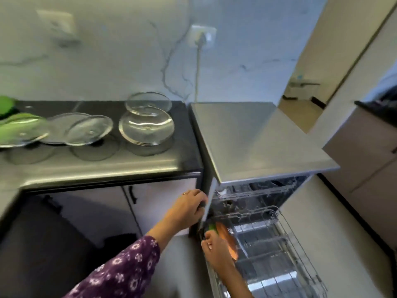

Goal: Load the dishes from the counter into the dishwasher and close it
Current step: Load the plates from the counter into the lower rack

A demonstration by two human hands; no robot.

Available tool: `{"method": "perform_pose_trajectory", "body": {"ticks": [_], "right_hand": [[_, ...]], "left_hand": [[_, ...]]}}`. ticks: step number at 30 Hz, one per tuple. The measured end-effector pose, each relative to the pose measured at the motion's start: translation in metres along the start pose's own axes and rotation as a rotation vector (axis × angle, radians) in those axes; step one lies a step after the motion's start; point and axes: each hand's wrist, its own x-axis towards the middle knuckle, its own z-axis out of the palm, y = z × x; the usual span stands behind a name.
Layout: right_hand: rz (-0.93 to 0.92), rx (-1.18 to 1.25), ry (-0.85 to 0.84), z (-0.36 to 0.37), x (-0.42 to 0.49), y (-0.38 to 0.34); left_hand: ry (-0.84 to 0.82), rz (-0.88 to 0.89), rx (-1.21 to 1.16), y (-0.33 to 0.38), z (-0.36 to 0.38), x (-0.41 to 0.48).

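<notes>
Grips the left front edge of the open dishwasher (264,138) with the left grip (189,208), fingers curled round it. Touches with the right grip (214,250) the rim of a green dish (212,226) standing just beside an orange plate (227,237) in the pulled-out lower rack (300,250); cannot tell whether closed on it. Leaves stacked glass bowls (147,127) and flat glass plates (89,130) on the dark bench (107,166), well apart from the rack.

A home kitchen: glass dishes (148,125) are sitting on a dark counter (107,166) at left, an open dishwasher (257,136) is standing lower right.
</notes>
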Motion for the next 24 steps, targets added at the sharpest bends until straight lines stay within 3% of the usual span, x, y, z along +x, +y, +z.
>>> {"method": "perform_pose_trajectory", "body": {"ticks": [5, 9, 15, 24], "right_hand": [[-0.152, 0.022, -0.056, 0.028, -0.015, -0.08], [-0.293, -0.028, -0.216, 0.067, -0.019, -0.145], [-0.49, -0.086, -0.299, 0.114, 0.014, -0.246], [-0.577, -0.056, -0.398, 0.209, 0.086, -0.412]], "left_hand": [[0.155, -0.261, -0.009, -0.045, -0.087, -0.074], [0.168, -0.451, 0.015, -0.09, -0.141, -0.136], [0.293, -0.616, 0.058, -0.171, -0.216, -0.211], [0.482, -0.854, 0.062, -0.31, -0.29, -0.287]]}}
